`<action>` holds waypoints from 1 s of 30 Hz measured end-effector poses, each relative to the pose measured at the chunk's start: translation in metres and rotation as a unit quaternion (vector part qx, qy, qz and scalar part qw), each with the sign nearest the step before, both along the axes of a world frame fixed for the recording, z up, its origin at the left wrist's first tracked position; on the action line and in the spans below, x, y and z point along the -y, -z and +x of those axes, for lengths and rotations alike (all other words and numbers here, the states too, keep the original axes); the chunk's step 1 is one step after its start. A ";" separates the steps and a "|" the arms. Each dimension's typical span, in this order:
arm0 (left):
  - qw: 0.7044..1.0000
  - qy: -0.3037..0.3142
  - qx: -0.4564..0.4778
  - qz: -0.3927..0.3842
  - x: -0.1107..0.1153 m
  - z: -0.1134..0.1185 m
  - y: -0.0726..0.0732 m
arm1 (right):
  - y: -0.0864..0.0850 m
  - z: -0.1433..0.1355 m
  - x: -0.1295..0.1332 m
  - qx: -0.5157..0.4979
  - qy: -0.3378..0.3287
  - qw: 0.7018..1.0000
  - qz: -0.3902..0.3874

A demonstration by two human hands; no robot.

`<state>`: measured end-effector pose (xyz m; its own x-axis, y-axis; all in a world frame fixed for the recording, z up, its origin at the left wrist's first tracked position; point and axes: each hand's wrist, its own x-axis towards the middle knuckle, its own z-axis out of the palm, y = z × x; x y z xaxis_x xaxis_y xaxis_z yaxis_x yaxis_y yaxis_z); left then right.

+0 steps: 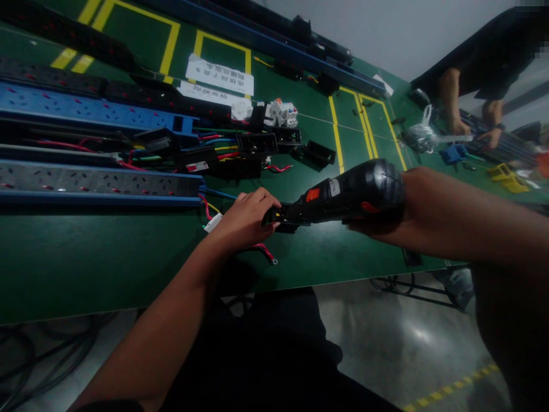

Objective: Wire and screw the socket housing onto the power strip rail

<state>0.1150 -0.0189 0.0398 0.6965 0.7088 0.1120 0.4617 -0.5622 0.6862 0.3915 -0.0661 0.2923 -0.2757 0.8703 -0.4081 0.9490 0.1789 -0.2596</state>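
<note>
Green tabletop (107, 257) is spreading beneath the work, and near its front edge the left hand (251, 216) is gripping a small black housing (270, 216), thumb and fingers closing around its side. Some yellow is showing inside the housing. From the other side the right hand (409, 214) is wrapping around a black power tool (360, 189) with orange and grey marks, and the tool's narrow end is pointing at the housing. The image is dim there, so whether the tip is actually touching a screw I cannot tell.

Beside the left wrist, a white connector (213, 222) is lying with red and yellow wires near it, and a red lead (268, 252) ending in a ring terminal is poking out below the hand. Just left of that hand, a long blue-edged socket strip (94, 186) is lying with its end towards the housing; a second blue strip (86, 109) is running behind it. Between their ends and the middle of the table, open black boxes (257, 144) are sitting among coloured wires. Printed white sheets (220, 74) are lying farther back, close to white switch parts (283, 113). At far right, a co-worker's hands (458, 127) are handling something near a plastic-wrapped bundle (420, 137).
</note>
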 end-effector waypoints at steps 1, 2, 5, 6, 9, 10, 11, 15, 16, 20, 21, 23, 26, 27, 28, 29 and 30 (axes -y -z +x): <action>1.000 0.001 0.001 0.000 0.000 0.000 0.000 | 0.001 0.000 -0.001 0.001 0.000 1.000 -0.004; 1.000 0.000 0.003 0.001 0.001 0.001 0.001 | 0.001 0.000 -0.001 0.003 -0.001 1.000 -0.008; 1.000 -0.006 0.006 0.008 0.001 0.002 0.003 | 0.001 -0.001 -0.002 0.019 0.003 1.000 -0.021; 1.000 -0.006 0.007 0.011 0.000 0.002 0.003 | 0.001 -0.001 -0.003 0.022 0.004 0.999 -0.024; 1.000 -0.005 0.011 0.019 0.000 0.002 0.004 | 0.000 -0.004 -0.003 0.024 0.003 0.999 -0.028; 1.000 -0.005 0.012 0.019 0.000 0.002 0.005 | 0.001 -0.004 -0.002 0.022 0.000 0.999 -0.026; 1.000 -0.005 0.014 0.019 0.000 0.002 0.005 | 0.001 -0.004 -0.002 0.020 -0.004 1.000 -0.022; 1.000 -0.005 0.016 0.011 0.000 0.002 0.005 | 0.002 -0.003 -0.001 0.009 -0.013 1.000 -0.018; 1.000 -0.006 0.016 0.010 0.000 0.003 0.004 | 0.002 -0.003 -0.001 0.008 -0.011 1.000 -0.019; 1.000 -0.007 0.005 0.010 0.000 0.003 0.003 | -0.001 -0.003 0.000 -0.006 -0.008 1.000 -0.025; 1.000 -0.008 0.001 0.010 0.000 0.004 0.002 | -0.003 -0.003 0.001 -0.008 -0.005 1.000 -0.025; 1.000 -0.013 -0.005 0.013 0.001 0.004 0.001 | -0.006 -0.004 0.001 -0.009 0.005 1.000 -0.016; 1.000 -0.022 -0.001 0.017 0.002 0.003 0.001 | -0.011 -0.002 0.003 -0.019 0.001 1.000 0.002; 1.000 -0.022 0.004 0.017 0.002 0.003 0.002 | -0.013 0.000 0.004 -0.022 -0.003 1.000 0.006; 1.000 -0.019 0.011 0.017 0.002 0.003 0.002 | -0.015 0.001 0.005 -0.024 -0.007 1.000 0.008; 1.000 -0.014 0.018 0.016 0.001 0.003 0.003 | -0.016 0.002 0.005 -0.024 -0.009 1.000 0.009; 1.000 -0.009 0.025 0.014 0.001 0.002 0.005 | -0.017 0.003 0.006 -0.022 -0.009 1.000 0.009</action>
